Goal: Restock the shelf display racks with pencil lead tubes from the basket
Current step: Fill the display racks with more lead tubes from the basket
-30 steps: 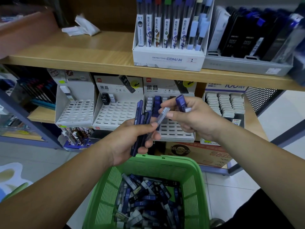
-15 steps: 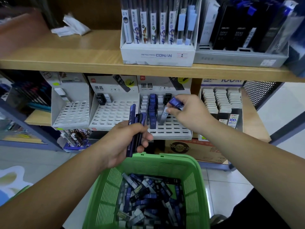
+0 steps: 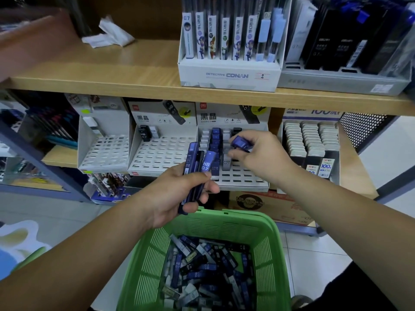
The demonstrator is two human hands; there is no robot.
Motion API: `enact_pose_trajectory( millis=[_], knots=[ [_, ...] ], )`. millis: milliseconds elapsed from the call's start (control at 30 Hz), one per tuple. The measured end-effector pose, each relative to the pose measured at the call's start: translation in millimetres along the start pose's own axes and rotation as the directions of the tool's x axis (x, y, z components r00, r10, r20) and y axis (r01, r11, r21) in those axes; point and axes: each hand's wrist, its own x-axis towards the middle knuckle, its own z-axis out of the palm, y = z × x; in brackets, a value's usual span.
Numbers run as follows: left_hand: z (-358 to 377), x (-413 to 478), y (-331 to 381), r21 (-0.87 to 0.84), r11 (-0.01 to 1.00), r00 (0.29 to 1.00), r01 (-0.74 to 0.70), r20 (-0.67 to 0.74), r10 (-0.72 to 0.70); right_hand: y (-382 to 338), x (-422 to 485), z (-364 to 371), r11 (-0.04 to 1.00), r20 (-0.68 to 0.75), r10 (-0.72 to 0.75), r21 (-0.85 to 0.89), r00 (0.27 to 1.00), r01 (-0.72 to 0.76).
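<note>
My left hand grips a bundle of blue lead tubes upright, above the green basket. My right hand holds one blue lead tube over the right-hand white slotted rack. Its fingertips touch a grey tube standing in a slot. That rack holds columns of blue, grey and black tubes at its back. The middle rack has two tubes in its top left corner. The left rack has almost none. Many loose tubes lie in the basket.
The racks stand on a lower wooden shelf. Above, a wooden shelf carries a Conan pencil display box and a grey tray of black packs. An eraser display sits right of the racks. A cardboard box lies below.
My right hand carried the grey tube from in front of my left hand to the right rack and set it into a slot. It kept the blue tube. My left hand stayed nearly still.
</note>
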Motion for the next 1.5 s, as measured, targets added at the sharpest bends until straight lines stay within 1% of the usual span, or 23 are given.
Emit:
enact_pose_trajectory(
  millis=[33, 67, 100, 133, 167, 233, 300, 367, 433, 500, 567, 667, 800, 933, 1100, 1267, 1333, 1433, 1500],
  knots=[
    [0.6, 0.0, 0.2, 0.002, 1.000, 1.000, -0.003, -0.001, 0.003, -2.5, -1.0, -1.9, 1.000, 0.004, -0.002, 0.030, 1.000, 0.002],
    [1.7, -0.2, 0.5, 0.002, 1.000, 1.000, -0.007, 0.002, 0.007, -6.9, -3.8, -4.4, 0.995, 0.023, 0.006, 0.098, 1.000, -0.008],
    [3.0, -0.5, 0.8, -0.003, 1.000, 1.000, -0.010, 0.005, 0.010, -11.1, -7.4, -7.5, 0.977, 0.062, 0.039, 0.208, 0.997, -0.051],
    [4.2, -0.2, 0.9, -0.011, 1.000, 1.000, -0.016, 0.000, 0.016, -14.2, -10.3, -10.5, 0.936, 0.125, 0.089, 0.328, 0.988, -0.125],
    [5.5, 0.3, 1.2, -0.019, 0.999, 1.000, -0.029, -0.011, 0.029, -17.4, -13.1, -13.5, 0.891, 0.194, 0.127, 0.409, 0.973, -0.198],
    [8.1, 2.3, 2.3, -0.025, 0.998, 0.998, -0.064, -0.027, 0.063, -20.3, -17.4, -16.9, 0.854, 0.281, 0.130, 0.456, 0.951, -0.252],
    [11.7, 4.0, 4.1, -0.026, 0.996, 0.996, -0.083, -0.035, 0.082, -22.7, -20.9, -17.9, 0.844, 0.273, 0.139, 0.470, 0.952, -0.258],
    [14.9, 6.1, 5.3, -0.047, 0.996, 0.996, -0.079, -0.051, 0.076, -22.3, -21.8, -20.4, 0.841, 0.189, 0.176, 0.482, 0.966, -0.247],
    [15.0, 8.4, 3.8, -0.010, 0.998, 0.993, -0.055, -0.103, 0.054, -19.6, -21.4, -24.4, 0.875, 0.093, 0.173, 0.442, 0.980, -0.197],
    [11.7, 10.4, -1.4, 0.110, 0.993, 0.984, -0.034, -0.171, 0.053, -15.5, -20.2, -26.5, 0.938, 0.020, 0.115, 0.327, 0.993, -0.115],
    [6.2, 10.2, -7.1, 0.189, 0.982, 0.978, -0.024, -0.200, 0.062, -13.3, -20.6, -24.1, 0.964, -0.018, 0.068, 0.257, 0.998, -0.061],
    [0.7, 5.6, -10.9, 0.181, 0.983, 0.980, -0.031, -0.186, 0.065, -15.2, -21.4, -11.1, 0.980, -0.021, -0.010, 0.197, 1.000, 0.014],
    [-1.3, -2.9, -11.2, 0.159, 0.987, 0.988, -0.018, -0.150, 0.042, -14.9, -19.8, 8.9, 0.994, -0.024, -0.108, 0.019, 0.994, 0.108],
    [-7.0, -8.4, -12.8, 0.116, 0.993, 0.990, -0.015, -0.138, 0.031, -11.6, -19.6, 18.0, 0.975, 0.027, -0.183, -0.121, 0.983, 0.185],
    [-15.0, -10.5, -12.1, 0.079, 0.997, 0.995, -0.008, -0.098, 0.015, -11.6, -16.6, 17.8, 0.980, 0.038, -0.171, -0.093, 0.984, 0.174],
    [-18.9, -9.2, -13.2, 0.067, 0.998, 0.997, -0.011, -0.079, 0.016, -7.6, -17.4, 20.5, 0.971, 0.054, -0.154, -0.174, 0.987, 0.161],
    [-18.8, -8.8, -12.8, 0.036, 0.999, 0.998, -0.008, -0.061, 0.010, -7.1, -16.5, 21.0, 0.974, 0.049, -0.138, -0.175, 0.989, 0.144],
    [-17.3, -9.5, -10.3, 0.006, 1.000, 1.000, -0.022, -0.018, 0.022, -9.2, -14.7, 20.4, 0.980, 0.107, -0.114, -0.151, 0.988, 0.130],
    [-15.1, -9.1, -9.1, 0.006, 0.999, 0.999, -0.036, -0.016, 0.036, -9.2, -15.5, 20.3, 0.975, 0.173, -0.098, -0.181, 0.980, 0.129]
  ],
)
